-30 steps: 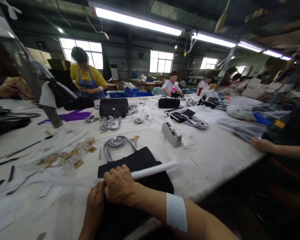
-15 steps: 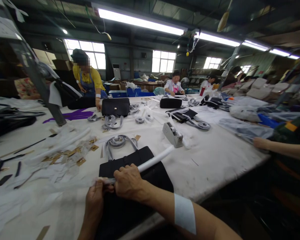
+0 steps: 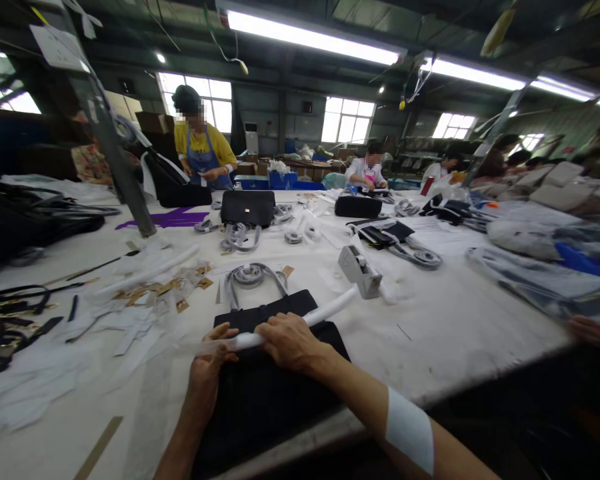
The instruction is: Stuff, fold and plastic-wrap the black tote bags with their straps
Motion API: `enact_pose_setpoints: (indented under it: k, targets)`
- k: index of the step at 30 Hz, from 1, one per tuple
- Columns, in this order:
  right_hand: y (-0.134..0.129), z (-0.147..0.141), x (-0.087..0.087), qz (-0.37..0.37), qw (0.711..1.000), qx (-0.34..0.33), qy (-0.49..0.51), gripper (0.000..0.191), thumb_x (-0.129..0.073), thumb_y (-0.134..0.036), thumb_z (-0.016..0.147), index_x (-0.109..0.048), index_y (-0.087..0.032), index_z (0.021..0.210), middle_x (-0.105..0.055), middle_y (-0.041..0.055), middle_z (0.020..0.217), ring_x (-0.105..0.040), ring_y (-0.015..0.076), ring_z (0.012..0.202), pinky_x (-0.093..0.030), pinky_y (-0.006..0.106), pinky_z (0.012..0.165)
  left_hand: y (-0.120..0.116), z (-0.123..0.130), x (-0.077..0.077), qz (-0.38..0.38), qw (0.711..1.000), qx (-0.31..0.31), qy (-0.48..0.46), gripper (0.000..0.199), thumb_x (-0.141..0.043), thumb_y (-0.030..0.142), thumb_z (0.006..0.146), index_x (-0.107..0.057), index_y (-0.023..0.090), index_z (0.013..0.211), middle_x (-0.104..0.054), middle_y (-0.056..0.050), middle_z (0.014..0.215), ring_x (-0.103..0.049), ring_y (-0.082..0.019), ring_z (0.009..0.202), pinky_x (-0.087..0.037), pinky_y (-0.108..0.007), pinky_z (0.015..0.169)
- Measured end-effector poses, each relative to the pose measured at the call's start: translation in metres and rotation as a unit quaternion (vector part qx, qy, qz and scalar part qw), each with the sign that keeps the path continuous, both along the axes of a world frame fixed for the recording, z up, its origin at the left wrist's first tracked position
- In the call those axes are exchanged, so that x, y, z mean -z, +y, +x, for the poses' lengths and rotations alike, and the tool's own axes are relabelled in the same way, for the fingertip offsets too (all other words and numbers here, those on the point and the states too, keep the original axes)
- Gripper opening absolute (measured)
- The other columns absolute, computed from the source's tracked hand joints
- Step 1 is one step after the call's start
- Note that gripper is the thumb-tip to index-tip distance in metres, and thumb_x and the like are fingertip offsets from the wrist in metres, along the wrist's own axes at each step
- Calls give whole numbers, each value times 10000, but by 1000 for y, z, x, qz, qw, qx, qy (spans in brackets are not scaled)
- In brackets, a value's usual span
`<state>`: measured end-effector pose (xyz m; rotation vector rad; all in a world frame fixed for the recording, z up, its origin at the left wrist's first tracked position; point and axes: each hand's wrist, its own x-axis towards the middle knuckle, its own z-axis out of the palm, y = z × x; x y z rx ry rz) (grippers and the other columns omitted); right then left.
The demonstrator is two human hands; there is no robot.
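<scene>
A black handbag [image 3: 270, 400] lies flat at the table's near edge, its wrapped grey handle [image 3: 250, 275] looped beyond its top. Across the bag runs a white rolled strip of thin packing material [image 3: 333, 305]. My right hand [image 3: 290, 341] is closed round the strip near its middle. At the strip's left end, my left hand [image 3: 215, 353] pinches it between thumb and fingers. A thin translucent tail trails off to the left of that hand. Beyond the strip's far end stands a grey tape dispenser [image 3: 360, 270].
Brown tags and clear plastic scraps [image 3: 180, 287] lie to the left, near black straps [image 3: 15, 320]. Farther back are a black bag [image 3: 249, 208] and a metal post [image 3: 125, 167]. Co-workers stand across the table; another person's hand [image 3: 595, 333] shows at right.
My view has swung left, so the scene sits farther right. My hands have moved slightly apart along the strip, showing more white between them. The person in yellow has raised a hand from the table.
</scene>
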<state>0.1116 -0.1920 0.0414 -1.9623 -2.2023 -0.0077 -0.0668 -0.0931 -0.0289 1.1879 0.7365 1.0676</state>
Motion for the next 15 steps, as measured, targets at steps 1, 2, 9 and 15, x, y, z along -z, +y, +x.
enact_pose_setpoints:
  k: [1, 2, 9, 15]
  targets:
    - [3, -5, -1, -2, 1000, -11, -3, 218, -571, -350, 892, -572, -238, 1079, -652, 35, 985, -589, 196, 905, -394, 306, 755, 0, 0, 0, 0, 1000, 6, 18, 509, -745, 519, 660, -672, 134, 984, -695, -48, 830, -608, -152, 656, -514, -242, 568]
    - [6, -9, -1, -7, 1000, -20, -4, 223, -578, -363, 889, -573, -237, 1074, -654, 34, 985, -595, 196, 898, -395, 302, 745, 0, -1, 0, -5, 1000, 9, 27, 471, -742, 519, 661, -693, 120, 907, -678, -39, 742, -583, -141, 619, -499, -234, 556]
    - [-14, 55, 1, -51, 998, 18, -13, 430, -649, -600, 779, -620, -247, 1023, -692, 23, 955, -646, 202, 845, -390, 263, 663, -2, -4, -7, -121, 984, -110, -73, 316, -705, 429, 672, -645, 128, 747, -696, -33, 760, -469, -72, 445, -402, -202, 392]
    - [-89, 186, -11, -44, 976, 194, -89, 182, -530, -280, 897, -670, -230, 1002, -722, 56, 919, -665, 193, 817, -394, 255, 660, 0, -1, -12, -169, 959, -177, -142, 155, -669, 252, 669, -590, 135, 733, -703, -9, 729, -495, -66, 430, -430, -179, 387]
